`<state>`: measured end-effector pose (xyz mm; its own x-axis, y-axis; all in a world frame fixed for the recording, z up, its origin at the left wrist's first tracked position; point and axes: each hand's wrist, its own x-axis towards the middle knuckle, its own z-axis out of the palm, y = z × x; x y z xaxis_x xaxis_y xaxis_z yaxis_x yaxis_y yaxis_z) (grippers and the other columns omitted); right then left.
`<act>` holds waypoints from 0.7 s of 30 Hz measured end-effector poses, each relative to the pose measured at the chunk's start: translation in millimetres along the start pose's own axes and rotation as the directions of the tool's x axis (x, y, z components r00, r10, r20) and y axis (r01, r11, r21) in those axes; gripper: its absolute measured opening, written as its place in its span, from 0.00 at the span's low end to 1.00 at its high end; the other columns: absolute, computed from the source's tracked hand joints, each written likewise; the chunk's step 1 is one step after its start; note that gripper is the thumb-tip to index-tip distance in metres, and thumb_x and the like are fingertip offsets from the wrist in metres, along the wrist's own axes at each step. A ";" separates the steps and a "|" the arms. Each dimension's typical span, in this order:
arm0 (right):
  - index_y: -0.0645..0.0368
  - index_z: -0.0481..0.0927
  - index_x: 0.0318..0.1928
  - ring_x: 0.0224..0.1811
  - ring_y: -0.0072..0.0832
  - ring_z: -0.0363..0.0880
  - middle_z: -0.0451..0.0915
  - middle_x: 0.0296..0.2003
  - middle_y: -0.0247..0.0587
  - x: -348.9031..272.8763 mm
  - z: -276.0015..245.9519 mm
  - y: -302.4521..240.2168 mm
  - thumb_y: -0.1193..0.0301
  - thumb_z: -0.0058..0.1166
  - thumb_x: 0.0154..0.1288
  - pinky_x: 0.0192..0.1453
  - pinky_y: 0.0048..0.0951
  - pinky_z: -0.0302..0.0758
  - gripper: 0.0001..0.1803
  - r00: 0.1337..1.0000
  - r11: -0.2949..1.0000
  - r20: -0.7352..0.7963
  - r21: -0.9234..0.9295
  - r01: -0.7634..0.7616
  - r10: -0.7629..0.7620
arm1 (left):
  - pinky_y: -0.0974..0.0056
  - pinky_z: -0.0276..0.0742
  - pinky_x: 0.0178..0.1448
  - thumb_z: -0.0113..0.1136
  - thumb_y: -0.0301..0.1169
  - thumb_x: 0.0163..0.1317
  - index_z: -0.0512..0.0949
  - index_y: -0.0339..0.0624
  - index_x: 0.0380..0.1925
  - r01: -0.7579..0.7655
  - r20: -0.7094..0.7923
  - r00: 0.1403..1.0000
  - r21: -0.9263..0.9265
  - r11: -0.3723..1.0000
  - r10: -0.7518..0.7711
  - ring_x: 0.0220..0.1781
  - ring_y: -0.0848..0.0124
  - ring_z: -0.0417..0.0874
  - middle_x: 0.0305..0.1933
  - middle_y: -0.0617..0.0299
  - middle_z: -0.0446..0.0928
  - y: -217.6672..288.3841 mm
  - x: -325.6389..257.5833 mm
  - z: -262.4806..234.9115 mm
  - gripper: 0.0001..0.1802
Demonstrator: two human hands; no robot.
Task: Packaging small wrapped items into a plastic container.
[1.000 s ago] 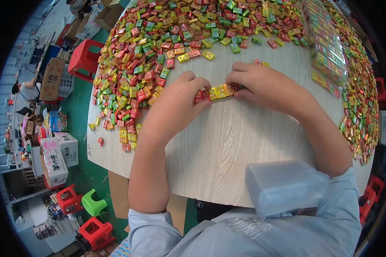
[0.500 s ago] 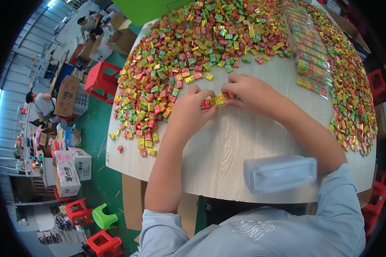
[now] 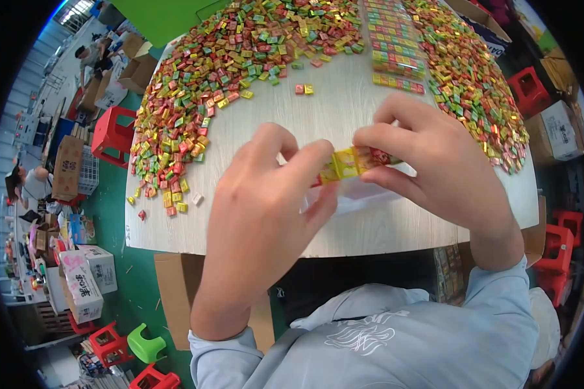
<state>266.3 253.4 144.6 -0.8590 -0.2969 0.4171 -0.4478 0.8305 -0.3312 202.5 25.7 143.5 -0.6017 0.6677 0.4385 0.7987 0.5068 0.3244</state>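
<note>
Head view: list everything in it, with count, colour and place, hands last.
Row of packs: one, yellow and red, between the hands
Clear box: one, colourless, below the row
Loose packs: countless, red, yellow, green, on the table
Wrapped packs: uncounted rows, mixed colours, far right of table
Table: one, pale wood, middle
Panel: one, green, far left of table
Red stools: several, both sides
Green stool: one, lower left
Boxes: several, brown and white, both sides
Crate: one, white, left
People: at least two, light tops, left background
Shirt: one, light blue, below
Left hand: one, bare, row's left end
Right hand: one, bare, row's right end
</note>
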 end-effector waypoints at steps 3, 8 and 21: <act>0.57 0.84 0.50 0.40 0.38 0.81 0.78 0.41 0.40 -23.3 -3.9 -5.7 0.69 0.73 0.59 0.43 0.38 0.79 0.19 0.996 0.997 0.017 -0.016 -0.082 0.082 | 0.59 0.82 0.40 0.78 0.25 0.51 0.87 0.47 0.46 -0.004 0.030 1.000 -0.063 0.998 0.006 0.35 0.63 0.85 0.39 0.58 0.77 10.3 -4.8 15.3 0.20; 0.61 0.83 0.53 0.46 0.43 0.81 0.78 0.45 0.45 -41.0 20.9 5.5 0.69 0.70 0.64 0.50 0.40 0.79 0.19 0.985 0.984 0.080 0.081 -0.160 0.153 | 0.56 0.83 0.45 0.78 0.27 0.55 0.84 0.41 0.50 -0.001 0.064 0.998 -0.074 0.997 0.006 0.41 0.58 0.86 0.43 0.54 0.78 5.3 -17.2 37.3 0.22; 0.60 0.79 0.61 0.60 0.47 0.75 0.77 0.60 0.45 -79.0 41.3 -7.7 0.73 0.68 0.62 0.65 0.44 0.75 0.26 0.991 0.993 -0.065 0.011 -0.117 0.118 | 0.54 0.71 0.64 0.79 0.34 0.57 0.82 0.46 0.56 -0.051 -0.234 0.969 0.106 0.993 0.074 0.58 0.57 0.77 0.61 0.58 0.79 -0.4 -75.0 77.9 0.26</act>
<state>327.4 251.0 79.3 -0.8877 -0.1659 0.4295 -0.3469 0.8543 -0.3871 246.8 17.9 45.2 -0.5226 0.5573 0.6452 0.8230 0.5274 0.2110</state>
